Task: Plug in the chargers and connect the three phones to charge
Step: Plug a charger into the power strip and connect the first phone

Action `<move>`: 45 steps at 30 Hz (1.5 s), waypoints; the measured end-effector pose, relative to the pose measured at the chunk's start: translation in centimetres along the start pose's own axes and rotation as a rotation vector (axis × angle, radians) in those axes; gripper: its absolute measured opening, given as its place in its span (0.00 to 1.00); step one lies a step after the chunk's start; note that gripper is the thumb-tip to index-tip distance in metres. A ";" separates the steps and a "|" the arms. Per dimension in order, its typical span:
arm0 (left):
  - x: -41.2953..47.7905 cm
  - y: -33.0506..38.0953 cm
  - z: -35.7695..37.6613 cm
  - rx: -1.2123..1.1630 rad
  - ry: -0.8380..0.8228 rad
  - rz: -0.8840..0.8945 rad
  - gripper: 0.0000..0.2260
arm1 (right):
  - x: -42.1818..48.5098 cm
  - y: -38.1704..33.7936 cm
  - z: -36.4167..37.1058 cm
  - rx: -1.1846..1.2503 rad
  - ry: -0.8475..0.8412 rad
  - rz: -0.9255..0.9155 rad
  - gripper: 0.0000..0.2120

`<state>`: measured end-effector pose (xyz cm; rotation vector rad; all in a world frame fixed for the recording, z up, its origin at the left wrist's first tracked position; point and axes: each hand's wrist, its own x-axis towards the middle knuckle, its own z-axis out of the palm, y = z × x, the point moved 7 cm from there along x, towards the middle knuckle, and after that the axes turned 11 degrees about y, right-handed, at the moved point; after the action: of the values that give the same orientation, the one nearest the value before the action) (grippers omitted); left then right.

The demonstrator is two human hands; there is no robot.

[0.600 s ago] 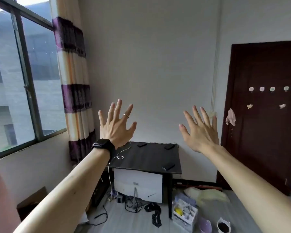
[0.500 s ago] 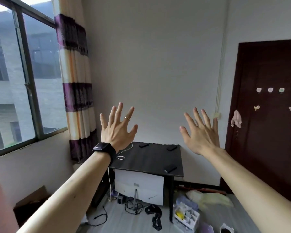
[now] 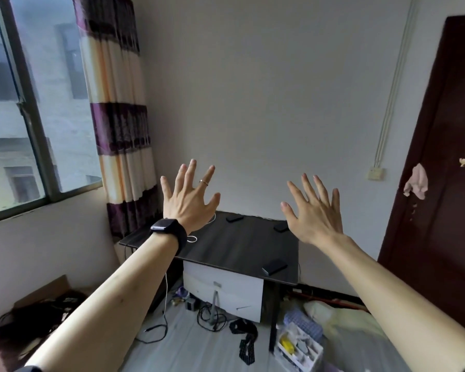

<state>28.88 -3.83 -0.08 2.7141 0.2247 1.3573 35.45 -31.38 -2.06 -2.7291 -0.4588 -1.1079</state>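
Note:
A small dark table (image 3: 234, 248) stands against the far wall. Three dark phones lie on it: one at the back (image 3: 234, 218), one at the back right (image 3: 281, 226), partly behind my right hand, and one at the front right corner (image 3: 274, 266). A white cable (image 3: 191, 239) coils on the table's left part and hangs down its side. My left hand (image 3: 189, 202), with a ring and a black wristwatch, and my right hand (image 3: 313, 210) are raised in front of me, fingers spread, palms away, holding nothing, well short of the table.
A white monitor (image 3: 226, 289) leans under the table among black cables (image 3: 210, 318). A white organizer box (image 3: 298, 347) sits on the floor at right. An open cardboard box (image 3: 38, 304) is at left. A striped curtain (image 3: 118, 116), a window and a dark door (image 3: 440, 183) frame the room.
The view has swung left and a little closer to the table, so the door slid toward the right edge. Both hands stay raised and spread.

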 end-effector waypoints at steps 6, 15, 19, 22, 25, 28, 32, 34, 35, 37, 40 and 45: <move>-0.8 0.6 9.0 -0.007 0.046 0.042 0.31 | -0.7 2.6 10.3 0.026 -0.103 0.019 0.33; 11.6 -3.6 25.2 -0.013 -0.060 0.068 0.30 | 13.2 0.8 26.8 0.045 -0.141 0.041 0.33; 16.9 -8.3 33.5 0.024 -0.127 0.093 0.29 | 18.5 -1.3 36.1 0.054 -0.223 0.048 0.33; 20.4 -11.1 40.4 0.035 -0.169 0.091 0.29 | 20.4 -1.0 42.5 0.022 -0.251 0.090 0.33; 22.7 -12.2 47.3 -0.003 -0.241 0.041 0.28 | 22.2 0.6 47.6 -0.010 -0.277 0.119 0.33; 21.9 -13.0 54.2 -0.065 -0.322 -0.020 0.29 | 23.2 2.9 53.1 -0.003 -0.313 0.168 0.32; 16.9 -14.1 65.1 -0.082 -0.474 -0.076 0.29 | 21.7 6.3 62.3 -0.001 -0.420 0.236 0.31; 13.7 -14.1 70.1 -0.093 -0.573 -0.116 0.29 | 20.4 7.8 66.8 -0.006 -0.501 0.282 0.32; 11.8 -14.0 72.6 -0.098 -0.639 -0.130 0.30 | 19.4 8.5 69.1 -0.001 -0.560 0.308 0.32; 7.9 -13.8 75.9 -0.097 -0.747 -0.148 0.30 | 16.6 9.3 72.5 0.005 -0.662 0.380 0.33; 3.0 -13.5 80.8 -0.081 -0.932 -0.170 0.30 | 11.9 10.9 77.6 0.004 -0.879 0.619 0.37; -3.0 -13.1 84.9 -0.044 -1.168 -0.073 0.30 | 3.8 12.3 80.9 -0.098 -1.050 1.082 0.43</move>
<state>93.96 6.62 -55.20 2.8843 0.1634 -0.3512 94.90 -21.04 -57.39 -2.6773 0.9163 0.5750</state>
